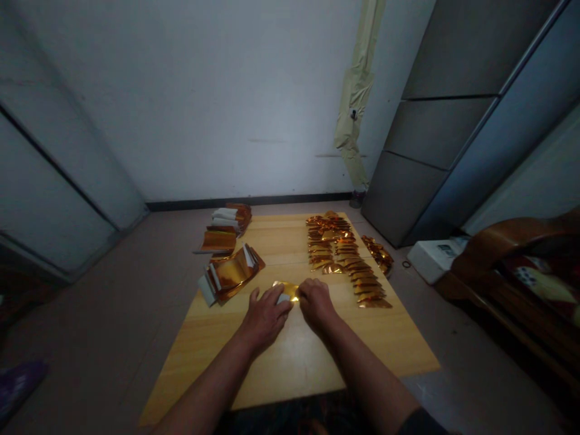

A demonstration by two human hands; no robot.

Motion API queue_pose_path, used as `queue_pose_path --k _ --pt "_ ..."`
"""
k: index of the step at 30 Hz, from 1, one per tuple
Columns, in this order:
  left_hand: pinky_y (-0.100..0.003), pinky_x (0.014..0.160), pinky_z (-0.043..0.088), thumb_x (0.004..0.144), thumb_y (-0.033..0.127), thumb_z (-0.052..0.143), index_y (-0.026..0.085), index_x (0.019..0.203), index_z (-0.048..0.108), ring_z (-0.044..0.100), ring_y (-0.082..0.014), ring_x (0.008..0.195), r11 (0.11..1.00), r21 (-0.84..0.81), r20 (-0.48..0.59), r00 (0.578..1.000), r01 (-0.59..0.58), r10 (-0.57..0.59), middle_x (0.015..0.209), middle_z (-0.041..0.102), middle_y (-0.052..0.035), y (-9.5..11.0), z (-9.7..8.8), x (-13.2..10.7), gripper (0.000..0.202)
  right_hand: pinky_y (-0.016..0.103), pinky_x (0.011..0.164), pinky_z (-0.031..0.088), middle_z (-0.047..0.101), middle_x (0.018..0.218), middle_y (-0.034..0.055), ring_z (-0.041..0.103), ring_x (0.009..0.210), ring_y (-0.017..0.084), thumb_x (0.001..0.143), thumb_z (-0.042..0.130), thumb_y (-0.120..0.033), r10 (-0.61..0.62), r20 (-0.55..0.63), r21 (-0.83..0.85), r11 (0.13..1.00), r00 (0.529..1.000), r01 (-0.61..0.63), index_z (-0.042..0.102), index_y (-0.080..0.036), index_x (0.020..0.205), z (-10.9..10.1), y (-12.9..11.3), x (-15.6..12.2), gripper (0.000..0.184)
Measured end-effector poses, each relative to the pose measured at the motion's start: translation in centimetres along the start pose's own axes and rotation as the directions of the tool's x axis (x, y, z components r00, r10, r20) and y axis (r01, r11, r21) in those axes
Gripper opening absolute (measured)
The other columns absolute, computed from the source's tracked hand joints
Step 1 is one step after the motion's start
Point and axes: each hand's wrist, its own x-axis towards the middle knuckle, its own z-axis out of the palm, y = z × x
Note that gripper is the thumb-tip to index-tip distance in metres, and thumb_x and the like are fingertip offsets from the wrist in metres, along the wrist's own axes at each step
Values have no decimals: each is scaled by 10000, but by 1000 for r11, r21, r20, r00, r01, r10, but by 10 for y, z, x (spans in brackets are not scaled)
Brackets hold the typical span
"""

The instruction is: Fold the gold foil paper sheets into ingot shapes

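Gold foil sheet (286, 290) lies crosswise at centre frame, long axis left to right, and the curled left hand (265, 318) and right hand (317, 304) are closed on it, fingertips nearly meeting!

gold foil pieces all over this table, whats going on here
A person is working at a pale wooden table with bare hands. Their left hand and right hand meet on a piece of gold foil, with something white showing beneath it. Rows of folded gold foil pieces lie ahead and to the right, while stacks of gold and white sheets sit along the table's left edge.
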Motion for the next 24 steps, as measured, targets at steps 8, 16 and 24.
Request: queue_pose_path --k 8,16,24 --pt "-647 1060 213 893 223 479 330 1133 612 402 -304 1351 1000 -8 0 1000 -2 2 1442 465 -88 3 -3 1 295 292 747 264 626 850 27 490 837 173 804 579 -180 15 -17 -6 1000 1000 -15 666 -198 798 -3 -6 0 89" --pt "-678 1080 156 908 268 454 286 1009 628 429 -287 1332 998 -56 28 1000 9 -8 1414 499 -78 0 -11 3 202 297 762 279 630 898 36 492 859 178 830 526 -123 -25 -21 -20 999 999 25 685 -207 851 -4 -3 -1 181" --pt "-693 1073 148 893 293 505 270 1022 627 467 -284 1299 979 -119 -57 983 165 -172 1354 586 -61 -6 5 24 179 320 751 291 630 946 50 485 887 196 900 520 -195 -145 23 -136 980 989 147 680 -221 893 -2 -15 -18 162"
